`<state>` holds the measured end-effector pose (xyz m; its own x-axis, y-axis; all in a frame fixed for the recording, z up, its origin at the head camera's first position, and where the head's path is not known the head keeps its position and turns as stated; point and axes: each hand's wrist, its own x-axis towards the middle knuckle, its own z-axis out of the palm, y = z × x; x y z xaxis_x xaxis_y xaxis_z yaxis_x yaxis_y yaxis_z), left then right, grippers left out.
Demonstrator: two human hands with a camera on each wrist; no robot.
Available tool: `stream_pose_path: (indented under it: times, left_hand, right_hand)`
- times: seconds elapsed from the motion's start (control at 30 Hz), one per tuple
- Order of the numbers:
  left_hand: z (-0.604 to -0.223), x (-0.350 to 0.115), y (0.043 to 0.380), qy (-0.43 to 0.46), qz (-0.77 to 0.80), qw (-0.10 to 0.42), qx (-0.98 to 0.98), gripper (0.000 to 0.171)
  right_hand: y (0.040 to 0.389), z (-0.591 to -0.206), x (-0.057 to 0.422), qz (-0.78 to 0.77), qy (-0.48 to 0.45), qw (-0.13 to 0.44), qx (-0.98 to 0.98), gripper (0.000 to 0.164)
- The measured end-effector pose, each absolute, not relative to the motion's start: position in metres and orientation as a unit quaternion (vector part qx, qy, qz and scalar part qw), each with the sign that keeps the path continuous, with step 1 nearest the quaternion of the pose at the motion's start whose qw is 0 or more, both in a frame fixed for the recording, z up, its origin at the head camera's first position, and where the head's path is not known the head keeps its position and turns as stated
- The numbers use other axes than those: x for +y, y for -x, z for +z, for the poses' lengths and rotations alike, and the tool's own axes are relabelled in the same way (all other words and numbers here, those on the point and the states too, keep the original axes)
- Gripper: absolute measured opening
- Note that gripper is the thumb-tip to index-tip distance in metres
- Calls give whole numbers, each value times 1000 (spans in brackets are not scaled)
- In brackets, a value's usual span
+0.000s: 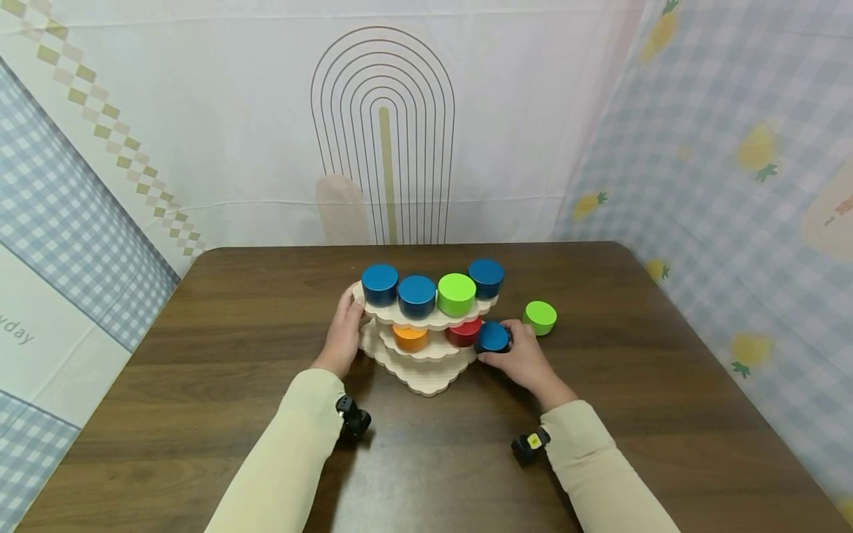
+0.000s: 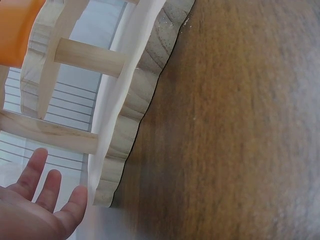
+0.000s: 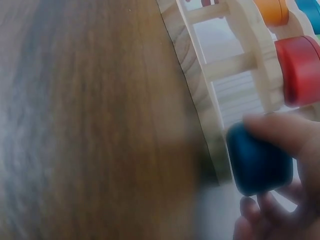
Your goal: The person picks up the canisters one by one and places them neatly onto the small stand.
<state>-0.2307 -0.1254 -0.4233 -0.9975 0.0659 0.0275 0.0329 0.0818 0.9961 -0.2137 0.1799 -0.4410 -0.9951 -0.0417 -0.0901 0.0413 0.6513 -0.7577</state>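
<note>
A pale wooden tiered stand [image 1: 426,381] with scalloped edges stands on the table. My left hand [image 1: 343,329] holds the left end of its top tier; in the left wrist view three loosely spread fingers [image 2: 50,190] show beside the lower tiers. At the stand's right side my right hand [image 1: 523,359] pinches a blue cylinder block [image 1: 493,336] between thumb and fingers, close over the bottom tier's right end. On the top tier sit blue cylinders [image 1: 380,284] and a green one [image 1: 456,294]. An orange cylinder [image 1: 409,338] and a red one [image 1: 463,332] sit on the middle tier.
Another green cylinder [image 1: 539,317] lies on the brown table [image 1: 426,466], just beyond the right hand. A patterned cloth [image 1: 520,133] hangs behind the table, and a checked cloth [image 1: 706,185] hangs along the right side.
</note>
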Motion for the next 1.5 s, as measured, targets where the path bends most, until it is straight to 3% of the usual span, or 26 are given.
stream_pose_path:
  times: [0.27, 1.0, 1.5]
  left_hand:
    - [-397, -121, 215, -31, 675, 22, 737, 51]
    - [-395, -120, 212, -26, 679, 29, 733, 51]
    - [-429, -125, 232, -37, 682, 6, 731, 50]
  right_hand:
    - [215, -442, 173, -421, 12, 63, 905, 70]
    - [221, -444, 157, -422, 30, 46, 905, 74]
    - [217, -442, 153, -422, 47, 27, 905, 72]
